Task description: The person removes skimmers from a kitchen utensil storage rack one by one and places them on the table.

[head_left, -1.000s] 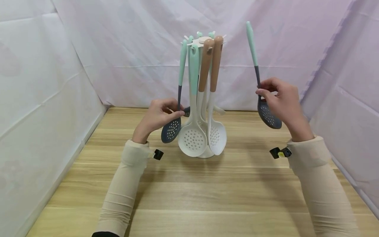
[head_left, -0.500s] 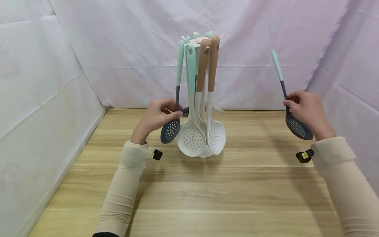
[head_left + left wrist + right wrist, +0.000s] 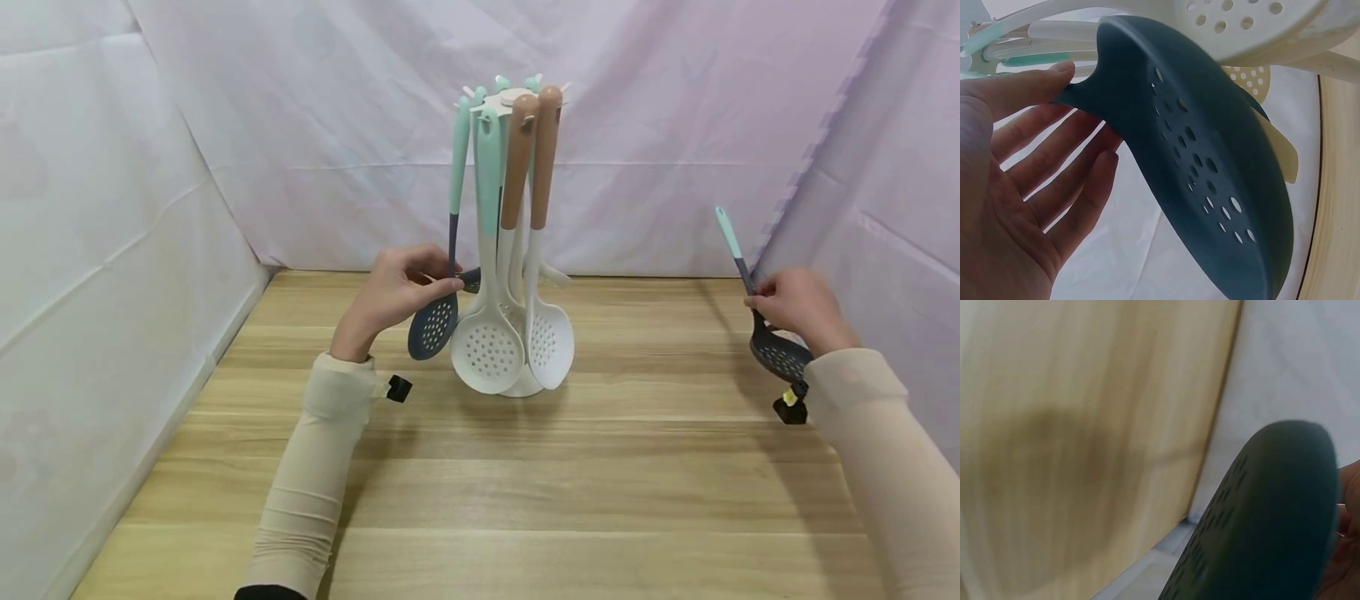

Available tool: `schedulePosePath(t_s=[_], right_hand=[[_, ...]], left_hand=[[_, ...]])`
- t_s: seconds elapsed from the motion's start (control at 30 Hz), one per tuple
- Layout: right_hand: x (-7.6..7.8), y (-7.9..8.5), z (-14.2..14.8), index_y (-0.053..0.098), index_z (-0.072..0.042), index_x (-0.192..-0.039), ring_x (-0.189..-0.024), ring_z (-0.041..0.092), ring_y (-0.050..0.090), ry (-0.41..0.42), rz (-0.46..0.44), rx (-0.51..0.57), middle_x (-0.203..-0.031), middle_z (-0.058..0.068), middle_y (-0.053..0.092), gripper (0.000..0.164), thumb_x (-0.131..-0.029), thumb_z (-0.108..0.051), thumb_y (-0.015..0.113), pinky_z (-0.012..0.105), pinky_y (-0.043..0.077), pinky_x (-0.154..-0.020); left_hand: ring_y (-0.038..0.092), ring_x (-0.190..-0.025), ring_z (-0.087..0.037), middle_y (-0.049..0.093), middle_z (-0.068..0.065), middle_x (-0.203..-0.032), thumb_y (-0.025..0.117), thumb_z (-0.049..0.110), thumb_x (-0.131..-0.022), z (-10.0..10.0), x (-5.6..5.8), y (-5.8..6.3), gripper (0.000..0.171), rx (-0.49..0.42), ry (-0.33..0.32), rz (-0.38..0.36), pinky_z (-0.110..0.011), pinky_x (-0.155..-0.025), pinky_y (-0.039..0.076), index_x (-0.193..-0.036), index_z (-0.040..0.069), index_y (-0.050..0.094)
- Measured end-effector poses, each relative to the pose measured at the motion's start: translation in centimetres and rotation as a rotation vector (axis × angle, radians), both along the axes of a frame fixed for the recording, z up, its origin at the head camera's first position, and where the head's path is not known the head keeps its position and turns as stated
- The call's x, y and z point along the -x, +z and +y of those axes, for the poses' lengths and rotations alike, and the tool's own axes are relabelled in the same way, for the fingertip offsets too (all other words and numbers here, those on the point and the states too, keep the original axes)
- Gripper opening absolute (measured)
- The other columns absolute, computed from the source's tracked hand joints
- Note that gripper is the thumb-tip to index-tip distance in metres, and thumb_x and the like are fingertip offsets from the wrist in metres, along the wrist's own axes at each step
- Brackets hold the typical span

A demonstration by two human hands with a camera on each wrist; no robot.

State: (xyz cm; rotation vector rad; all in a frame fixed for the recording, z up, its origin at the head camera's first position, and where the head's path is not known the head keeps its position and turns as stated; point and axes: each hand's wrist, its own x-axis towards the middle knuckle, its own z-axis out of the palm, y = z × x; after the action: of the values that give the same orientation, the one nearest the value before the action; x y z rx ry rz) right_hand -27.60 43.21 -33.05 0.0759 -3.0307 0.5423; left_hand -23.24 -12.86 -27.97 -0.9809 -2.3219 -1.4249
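In the head view, a rotating-style utensil rack [image 3: 510, 102] stands mid-table with several utensils hanging from it. My left hand [image 3: 395, 287] pinches the neck of a dark blue skimmer [image 3: 433, 329] with a mint handle, which hangs at the rack's left side. The left wrist view shows the thumb at this skimmer's [image 3: 1210, 156] neck and the fingers behind it. Far to the right, my right hand [image 3: 802, 307] holds a second dark skimmer [image 3: 780, 352] by its neck, tilted, with its mint handle pointing up and back. Its bowl [image 3: 1279, 512] covers much of the hand in the right wrist view.
A white skimmer [image 3: 487, 354] with a mint handle hangs at the rack's front. Beside it is a white perforated utensil [image 3: 550, 346], and brown handles [image 3: 519, 167] hang there too. White cloth walls [image 3: 337, 125] border the wooden table [image 3: 570, 492] at back and sides.
My right hand has moved right and down with its skimmer, coming lower over the table, and the skimmer leans further. The left hand and the rack have stayed in place.
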Motion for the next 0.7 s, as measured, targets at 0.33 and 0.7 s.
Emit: schedulePosePath(t_s=[0.33,0.7], right_hand=[[0.3,-2.7,1.9,0.061,0.018,-0.098,-0.061,0.025,0.065,0.021,-0.257,0.082,-0.073,0.012,0.064,0.035,-0.087,-0.016,0.061,0.039,0.056,-0.055],[0.3,-4.4,3.2,0.063,0.014,-0.087,-0.059,0.018,0.062,0.038,-0.458,0.079,-0.065,0.007,0.06,0.03,-0.088,-0.015,0.061,0.034,0.056,-0.056]], left_hand=[[0.065,-0.074,-0.021,0.069,-0.008,-0.084,0.071,0.008,-0.083,0.0,0.1,-0.2,0.01,0.002,0.003,-0.002,-0.043,-0.066,0.055,-0.092,0.008,0.07],[0.065,-0.075,-0.021,0.069,-0.008,-0.084,0.072,0.008,-0.082,0.0,0.1,-0.1,0.011,0.003,0.011,0.006,-0.042,-0.067,0.055,-0.092,0.007,0.069]])
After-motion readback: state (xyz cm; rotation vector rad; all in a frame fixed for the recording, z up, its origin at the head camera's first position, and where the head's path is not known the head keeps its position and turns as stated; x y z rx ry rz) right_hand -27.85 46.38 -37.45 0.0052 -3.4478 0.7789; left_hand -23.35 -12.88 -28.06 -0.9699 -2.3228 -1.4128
